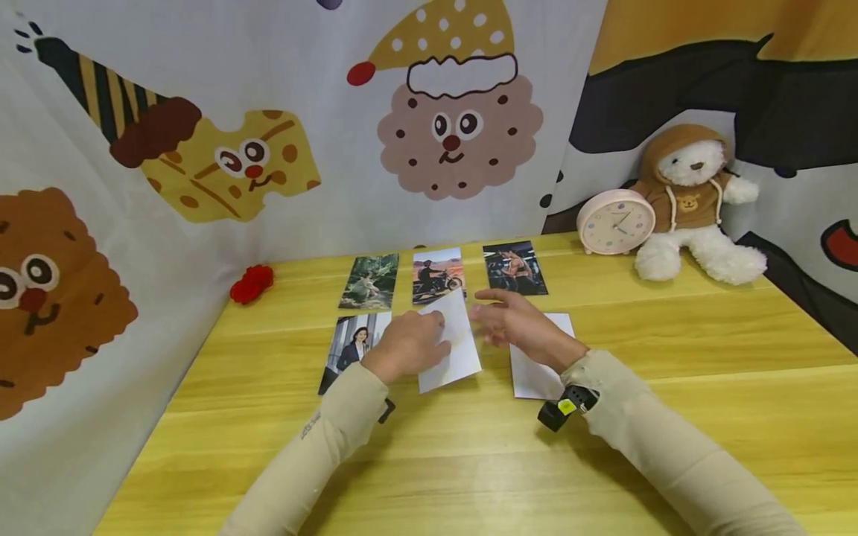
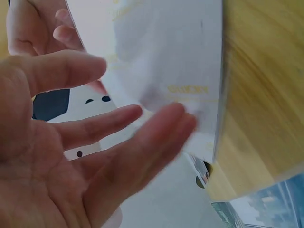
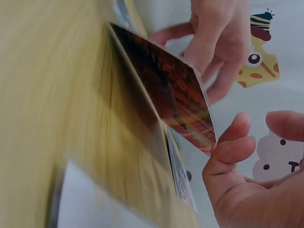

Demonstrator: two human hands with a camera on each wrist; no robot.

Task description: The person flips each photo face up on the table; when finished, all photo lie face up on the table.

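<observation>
A photo card [image 1: 461, 350] stands tilted off the table in the head view, its white back toward me. In front of that back are the spread, fairly straight fingers of my left hand [image 1: 404, 346]; the left wrist view shows its thumb apart from them. My right hand [image 1: 526, 327] reaches in from the right, fingertips right at the card's edge, thumb held away from it. A dark reddish picture side [image 3: 166, 85] shows in the right wrist view. Under my right wrist lies another white-backed card [image 1: 536, 372], partly hidden.
Behind are three face-up photos: a forest scene [image 1: 369, 281], a motorcycle rider [image 1: 436, 274] and a gym scene [image 1: 515, 266]. A photo of a suited person [image 1: 351, 346] lies left. A red fuzzy object [image 1: 252, 284], pink clock [image 1: 615, 222] and teddy bear [image 1: 690, 201] stand near the curtain.
</observation>
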